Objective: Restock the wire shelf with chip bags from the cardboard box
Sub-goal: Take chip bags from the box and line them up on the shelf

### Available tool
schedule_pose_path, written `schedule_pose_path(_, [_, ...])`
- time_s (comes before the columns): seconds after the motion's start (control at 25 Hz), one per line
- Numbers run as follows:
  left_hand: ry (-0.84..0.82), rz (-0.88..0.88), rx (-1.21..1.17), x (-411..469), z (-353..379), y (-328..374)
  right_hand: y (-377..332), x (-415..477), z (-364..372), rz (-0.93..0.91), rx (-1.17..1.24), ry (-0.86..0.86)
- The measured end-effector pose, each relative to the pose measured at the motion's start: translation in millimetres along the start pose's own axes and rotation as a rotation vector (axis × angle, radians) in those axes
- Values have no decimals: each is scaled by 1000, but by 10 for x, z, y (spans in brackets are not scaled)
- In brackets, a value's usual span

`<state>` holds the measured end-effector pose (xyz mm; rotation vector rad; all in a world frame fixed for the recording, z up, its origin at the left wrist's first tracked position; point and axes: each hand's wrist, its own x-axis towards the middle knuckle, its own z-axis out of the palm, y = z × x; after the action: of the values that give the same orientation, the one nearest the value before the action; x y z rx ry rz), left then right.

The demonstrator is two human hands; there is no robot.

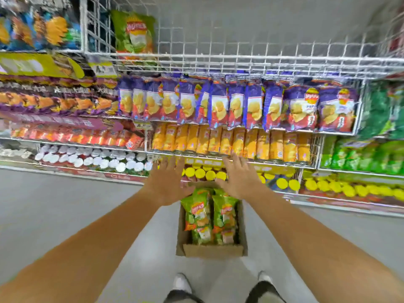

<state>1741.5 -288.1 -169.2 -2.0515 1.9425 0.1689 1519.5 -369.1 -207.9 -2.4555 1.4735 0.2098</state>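
A cardboard box (213, 250) stands on the floor in front of my feet, holding several green chip bags (200, 213) packed upright in two rows. My left hand (169, 182) hovers above the box's far left corner, fingers spread, holding nothing. My right hand (239, 178) hovers above the far right corner, likewise spread and empty. High up, the white wire shelf (240, 60) holds a single green chip bag (134, 32) at its left end; the other part of that basket is bare.
Below the wire shelf run rows of purple chip bags (236, 103), orange bags (231, 142) and yellow-lidded canisters (205, 173). White-lidded canisters (94, 158) sit lower left, green bags (367, 154) to the right. Grey floor (65, 215) surrounds the box.
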Motion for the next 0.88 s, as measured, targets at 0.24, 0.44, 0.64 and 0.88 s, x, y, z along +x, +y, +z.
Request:
schedule_pose_path(0.24, [-49,107,-25,435,976,-10,41,87,913,156,78,-122])
schedule_pose_path(0.44, [-135,83,-154,706,2373,316,348,257,2230,211,109,-266])
schedule_pose_path(0.64, [-178,-5,-262,963,3604,499,572,474,3418,258,193,-361])
schedule_pose_path(0.88, [-164,-381,-944,1518,4733,548,880,921,4513,453,584,-335])
